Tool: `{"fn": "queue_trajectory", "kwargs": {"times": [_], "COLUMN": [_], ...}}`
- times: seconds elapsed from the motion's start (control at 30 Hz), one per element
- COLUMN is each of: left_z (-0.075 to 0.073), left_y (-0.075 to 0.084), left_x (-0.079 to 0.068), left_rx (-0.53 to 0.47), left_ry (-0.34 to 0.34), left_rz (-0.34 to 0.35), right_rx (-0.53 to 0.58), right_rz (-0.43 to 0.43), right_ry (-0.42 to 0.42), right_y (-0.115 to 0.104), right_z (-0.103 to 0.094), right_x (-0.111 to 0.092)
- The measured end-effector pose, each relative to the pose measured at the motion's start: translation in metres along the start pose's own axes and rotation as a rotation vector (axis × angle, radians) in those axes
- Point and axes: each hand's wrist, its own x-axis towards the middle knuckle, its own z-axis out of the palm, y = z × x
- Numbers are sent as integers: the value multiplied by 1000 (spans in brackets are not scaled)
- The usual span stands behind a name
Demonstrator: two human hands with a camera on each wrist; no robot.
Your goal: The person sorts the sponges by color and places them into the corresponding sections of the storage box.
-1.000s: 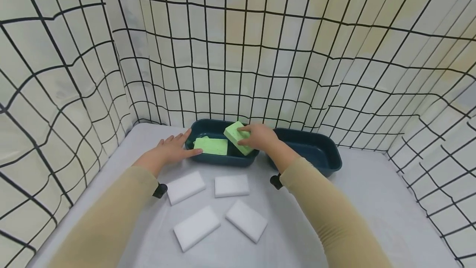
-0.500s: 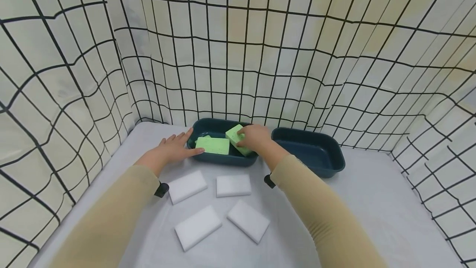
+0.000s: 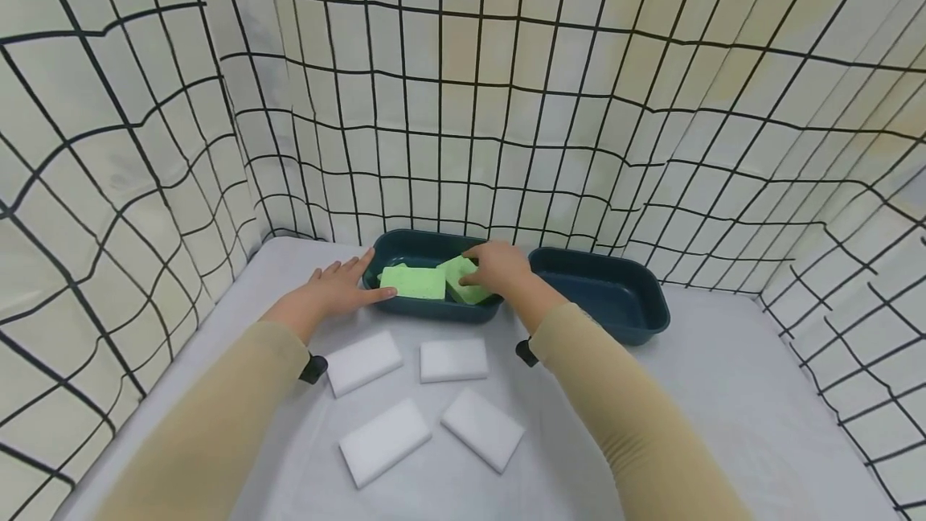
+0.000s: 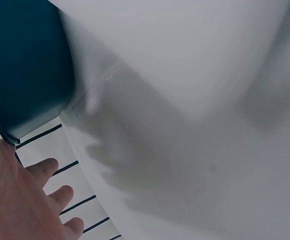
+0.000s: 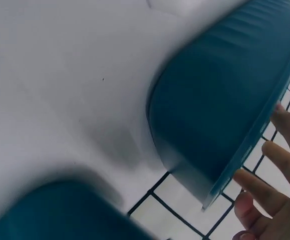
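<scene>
My right hand (image 3: 501,268) reaches into the left dark teal basin (image 3: 434,311), thumb and fingers on a light green sponge (image 3: 453,273) that tilts against its right end. Beside it a second green sponge (image 3: 412,283) lies flat, with a bit of green showing behind it. The left hand (image 3: 327,294) rests at the basin's left end, fingers spread and thumb over the front rim. In the left wrist view its fingers (image 4: 59,197) extend past the basin's corner. From the right wrist, the fingers (image 5: 265,192) show over the rim, and the sponge is hidden.
A second teal basin (image 3: 615,300) stands just right of the first. Several white rectangular sponges, including one near the front (image 3: 385,442), lie on the white-covered table (image 3: 723,392). Black wire grid (image 3: 463,135) with white sheeting behind it encloses the back and sides.
My right hand has lowered the green sponge into the basin, and it now sits closer to the sponge on its left. The left hand stays at the basin's left end.
</scene>
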Motion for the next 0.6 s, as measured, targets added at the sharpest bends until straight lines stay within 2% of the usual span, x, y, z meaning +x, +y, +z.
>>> {"fn": "queue_trajectory", "kwargs": {"times": [0.13,0.37,0.6], "left_z": [0,2,1], "left_y": [-1,-2,0], "left_x": [0,2,1], "left_rx": [3,-4,-6], "left_ry": [4,-1,2], "left_rz": [7,5,16], "right_rx": [99,249,341], "right_rz": [18,0,6], "right_ry": [29,78,99], "right_y": [5,13,26], "right_z": [-4,-11,-17], "right_x": [-4,-16,-29]}}
